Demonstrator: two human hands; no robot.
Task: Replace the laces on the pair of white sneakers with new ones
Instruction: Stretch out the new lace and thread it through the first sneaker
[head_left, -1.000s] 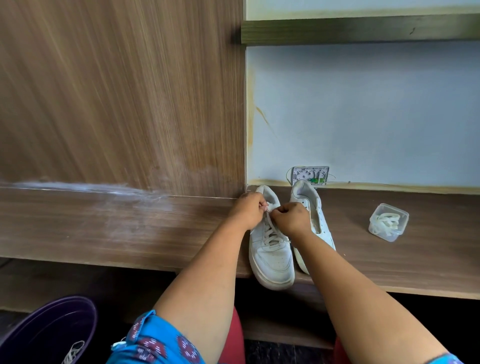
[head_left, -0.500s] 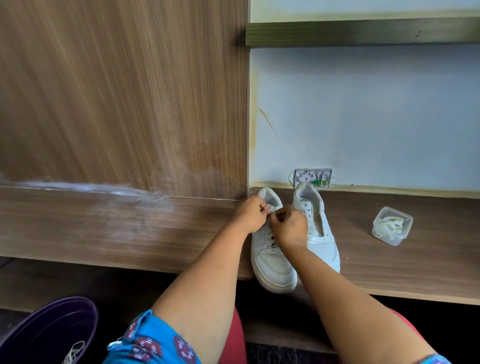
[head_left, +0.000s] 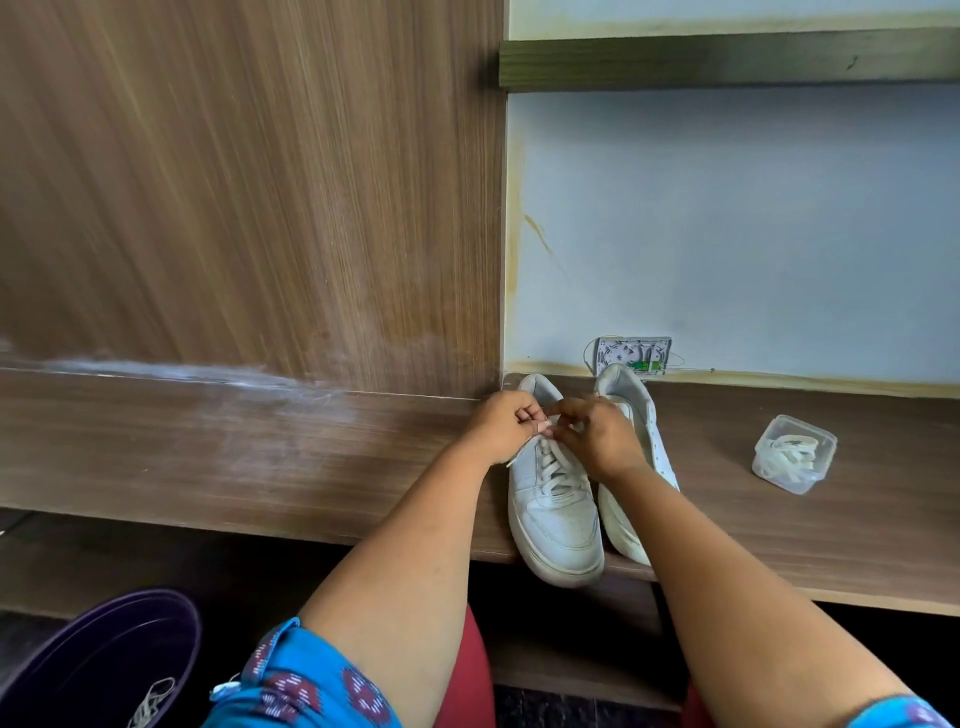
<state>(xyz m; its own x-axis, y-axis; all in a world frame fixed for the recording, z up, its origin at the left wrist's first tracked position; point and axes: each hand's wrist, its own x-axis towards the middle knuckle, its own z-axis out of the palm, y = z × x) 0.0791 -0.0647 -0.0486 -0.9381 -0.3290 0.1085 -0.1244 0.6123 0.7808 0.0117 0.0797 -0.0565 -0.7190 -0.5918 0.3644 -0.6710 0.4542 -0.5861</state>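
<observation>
Two white sneakers stand side by side on the wooden desk (head_left: 260, 467), toes over its front edge. The left sneaker (head_left: 558, 525) is laced with a white lace (head_left: 551, 470). My left hand (head_left: 501, 426) and my right hand (head_left: 597, 436) meet above its top eyelets, each pinching a lace end. The right sneaker (head_left: 631, 405) has bare eyelets and is partly hidden by my right forearm. A clear plastic box (head_left: 794, 453) holding white laces sits on the desk to the right.
A purple bin (head_left: 98, 660) with a lace inside stands on the floor at lower left. A wall socket plate (head_left: 634, 356) sits behind the shoes. A wood panel rises at the back left, and a shelf (head_left: 727, 60) runs overhead.
Both hands have drawn closer together over the left sneaker's top eyelets. The view has shifted a little; the shoes and box stay in place.
</observation>
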